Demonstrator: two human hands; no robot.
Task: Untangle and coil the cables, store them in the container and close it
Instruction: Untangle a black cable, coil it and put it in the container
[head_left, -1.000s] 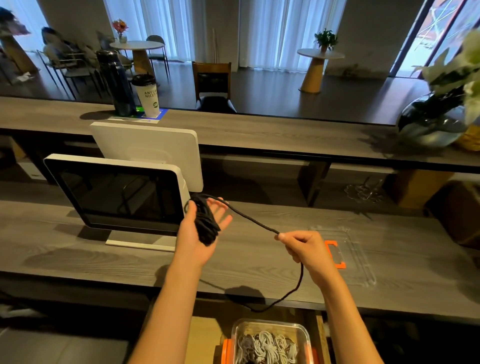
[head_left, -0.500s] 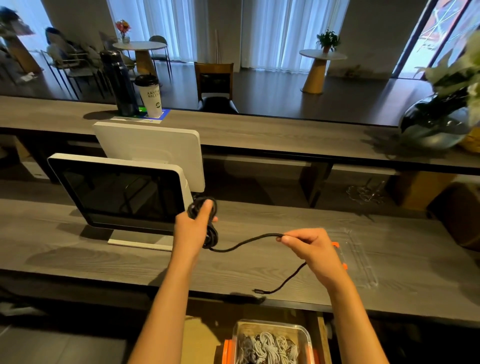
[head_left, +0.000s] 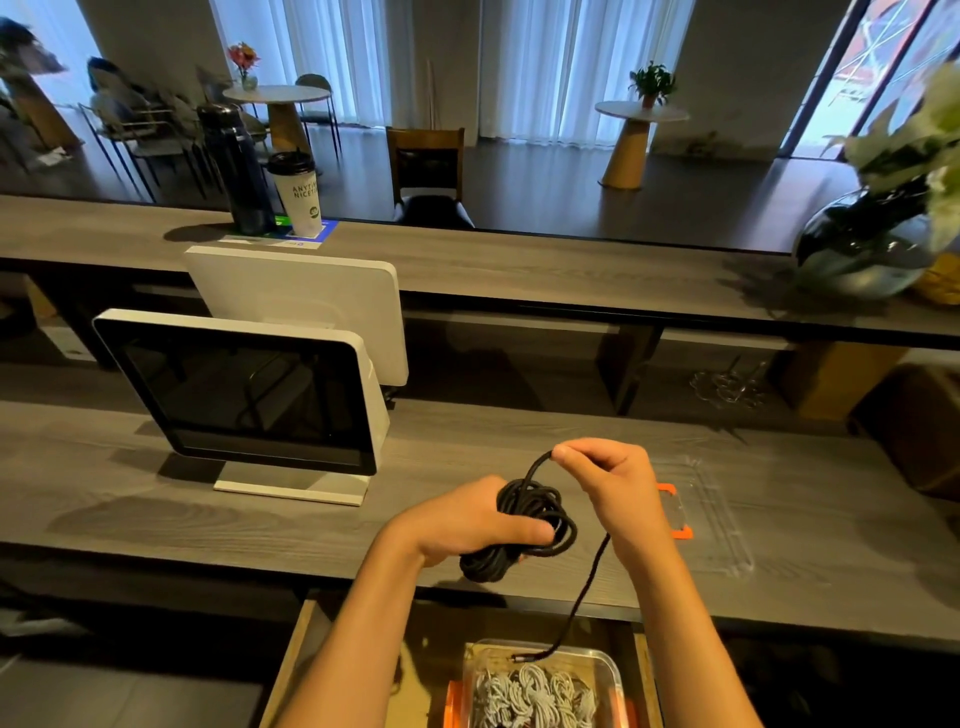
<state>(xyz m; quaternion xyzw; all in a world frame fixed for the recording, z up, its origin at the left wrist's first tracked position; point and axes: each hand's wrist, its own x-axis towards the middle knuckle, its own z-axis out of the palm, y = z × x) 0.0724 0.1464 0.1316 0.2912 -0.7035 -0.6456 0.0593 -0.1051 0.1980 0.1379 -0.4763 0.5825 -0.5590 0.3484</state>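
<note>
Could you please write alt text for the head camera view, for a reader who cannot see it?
Over a grey counter, the left hand grips a coiled black cable while the right hand pinches its loose end. A container of grey cables sits below.

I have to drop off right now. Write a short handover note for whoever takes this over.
Left hand grips the black cable coil. Right hand pinches the strand above the coil; the loose tail hangs down, its end over the open container.
Done: grey cables lie in the container; black cable mostly coiled.
Left: wind in the tail, put the coil in, fit the clear lid lying on the counter.
</note>
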